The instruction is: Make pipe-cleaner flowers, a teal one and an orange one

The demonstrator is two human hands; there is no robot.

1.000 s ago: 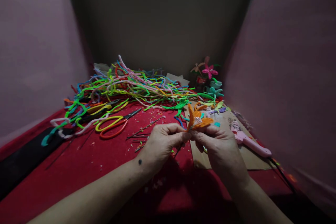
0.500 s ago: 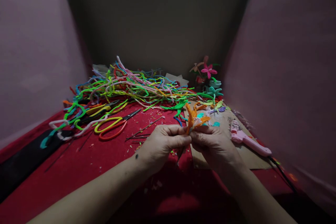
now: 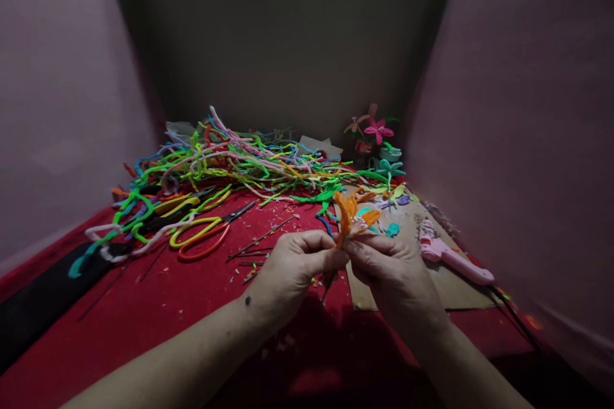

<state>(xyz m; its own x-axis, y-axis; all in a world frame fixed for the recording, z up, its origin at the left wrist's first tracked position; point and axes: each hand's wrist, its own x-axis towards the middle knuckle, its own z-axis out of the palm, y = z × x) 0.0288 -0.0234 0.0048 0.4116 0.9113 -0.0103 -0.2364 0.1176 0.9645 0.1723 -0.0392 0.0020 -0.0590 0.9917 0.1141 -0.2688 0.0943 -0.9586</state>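
An orange pipe-cleaner flower (image 3: 352,212) with pale stamens at its centre stands upright between my two hands. My left hand (image 3: 302,262) pinches its base from the left, thumb and forefinger pressed together. From the other side my right hand (image 3: 391,265) is closed on the same base, its thumb and fingertips nearly touching the left ones. Below the fingers a thin dark stem pokes out, partly hidden by the hands. Behind the flower, loose teal and orange petal pieces lie on a cardboard sheet (image 3: 460,291).
A tangled heap of coloured pipe cleaners (image 3: 249,156) spreads across the back. Scissors (image 3: 211,233) with yellow and red handles and several thin wires lie left. A pink glue gun (image 3: 453,259) with a cord rests at right. Finished pipe-cleaner flowers (image 3: 378,131) stand at the back right.
The flower has turned slightly, so its petals and pale stamens show more openly. Both hands keep their hold; the whole view has shifted a little.
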